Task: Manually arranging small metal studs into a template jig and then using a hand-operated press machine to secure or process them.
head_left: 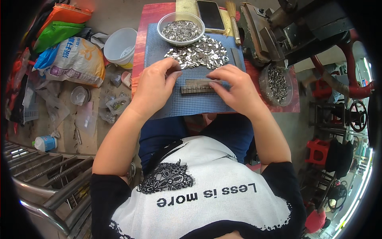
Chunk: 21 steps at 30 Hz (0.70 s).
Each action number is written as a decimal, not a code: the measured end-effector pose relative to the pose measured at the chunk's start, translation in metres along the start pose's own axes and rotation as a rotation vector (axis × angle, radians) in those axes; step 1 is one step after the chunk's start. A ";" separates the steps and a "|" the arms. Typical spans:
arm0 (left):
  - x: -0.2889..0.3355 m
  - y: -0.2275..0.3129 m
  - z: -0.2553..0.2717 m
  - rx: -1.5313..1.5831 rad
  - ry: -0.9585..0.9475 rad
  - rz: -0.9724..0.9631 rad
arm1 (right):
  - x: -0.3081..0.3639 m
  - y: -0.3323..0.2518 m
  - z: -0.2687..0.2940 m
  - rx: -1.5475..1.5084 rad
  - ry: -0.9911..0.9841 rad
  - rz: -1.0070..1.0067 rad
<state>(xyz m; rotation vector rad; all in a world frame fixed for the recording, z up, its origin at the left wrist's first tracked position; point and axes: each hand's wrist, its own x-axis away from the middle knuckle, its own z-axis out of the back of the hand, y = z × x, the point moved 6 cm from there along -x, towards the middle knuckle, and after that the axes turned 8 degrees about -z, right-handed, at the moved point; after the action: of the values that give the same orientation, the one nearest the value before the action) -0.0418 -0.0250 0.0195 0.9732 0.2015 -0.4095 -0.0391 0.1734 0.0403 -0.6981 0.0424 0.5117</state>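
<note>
A slotted, dark metal block lies lengthwise on the blue textured mat in front of me. My right hand is at the block's right end, thumb and forefinger closed on a thin greyish strip along its far edge. My left hand is just left of the block and apart from it, thumb and forefinger pinched together; whatever is between the tips is too small to tell. Beyond both hands spreads a pile of small shiny metal pieces. A clear plastic bowl of similar pieces stands behind it.
At the back are a phone and a small brush. A dark machine stands at the right, with a clear tub of metal pieces below it. A white bucket and sacks are at the left.
</note>
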 end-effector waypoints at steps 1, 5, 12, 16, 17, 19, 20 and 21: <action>0.000 0.000 -0.002 0.025 -0.006 0.025 | 0.002 0.005 0.003 -0.023 -0.018 -0.019; -0.014 -0.001 -0.018 0.011 -0.012 -0.065 | 0.015 0.013 -0.001 0.034 -0.055 0.001; -0.036 0.005 -0.003 -0.138 0.157 -0.260 | 0.023 0.023 -0.008 -0.091 0.005 -0.109; -0.079 -0.013 0.032 -0.527 0.088 -0.233 | 0.019 0.022 -0.005 -0.126 -0.053 -0.138; -0.090 -0.012 0.035 -0.533 0.091 -0.234 | 0.018 0.022 -0.005 -0.139 -0.077 -0.153; -0.112 -0.018 0.021 -0.730 -0.207 -0.192 | 0.018 0.023 -0.003 -0.145 -0.044 -0.139; -0.120 -0.021 0.012 -0.763 -0.286 -0.233 | 0.018 0.023 0.000 -0.150 -0.014 -0.131; -0.124 -0.021 0.006 -0.815 -0.314 -0.242 | 0.018 0.022 0.002 -0.149 -0.010 -0.125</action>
<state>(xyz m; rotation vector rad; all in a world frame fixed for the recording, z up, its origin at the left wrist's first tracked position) -0.1629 -0.0099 0.0490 0.0770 0.1767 -0.6279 -0.0335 0.1969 0.0253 -0.8385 -0.0490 0.4010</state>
